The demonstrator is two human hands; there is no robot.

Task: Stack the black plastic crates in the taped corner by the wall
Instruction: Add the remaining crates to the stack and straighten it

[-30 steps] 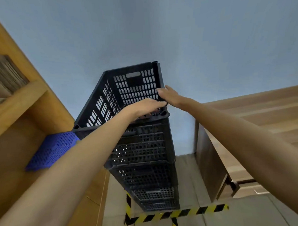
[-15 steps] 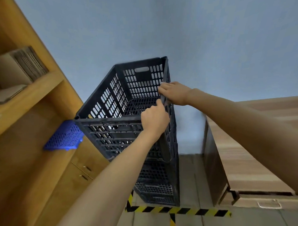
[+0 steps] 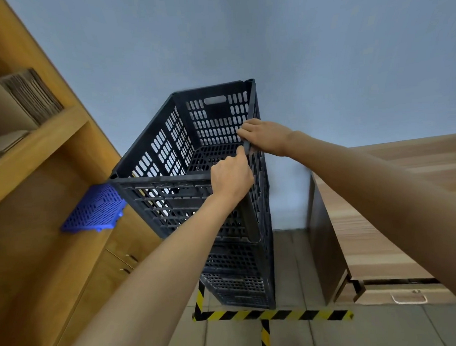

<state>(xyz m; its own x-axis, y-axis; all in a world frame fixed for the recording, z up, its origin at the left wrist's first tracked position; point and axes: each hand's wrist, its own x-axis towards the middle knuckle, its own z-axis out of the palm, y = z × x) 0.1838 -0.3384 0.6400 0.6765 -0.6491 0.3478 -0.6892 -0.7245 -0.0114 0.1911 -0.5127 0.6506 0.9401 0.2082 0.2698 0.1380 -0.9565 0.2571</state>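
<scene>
Crates are what I have in both hands: the top black crate (image 3: 195,158) sits on the stack of black crates (image 3: 239,271), and I grip its right side wall from both ends. My left hand (image 3: 231,179) is curled over the near right corner of the rim, knuckles toward me. My right hand (image 3: 265,136) pinches the same rim farther along, fingers (image 3: 243,131) hooked inside the perforated wall.

That side wall looks to lean inward at its near end, so I judge it a folding panel not yet locked. If so, it could drop in and catch my right fingers, or leave the crate unable to bear another.

Below, the stack stands on the floor inside the yellow-and-black tape (image 3: 272,314), close to the blue wall (image 3: 242,41). It is tall and narrow; pushing sideways at the rim could tip it toward the wooden shelving (image 3: 37,144) on the left, where a blue plastic panel (image 3: 95,210) rests, or against the wooden desk (image 3: 355,232) on the right. Whether the lower crates are seated squarely I cannot tell.
</scene>
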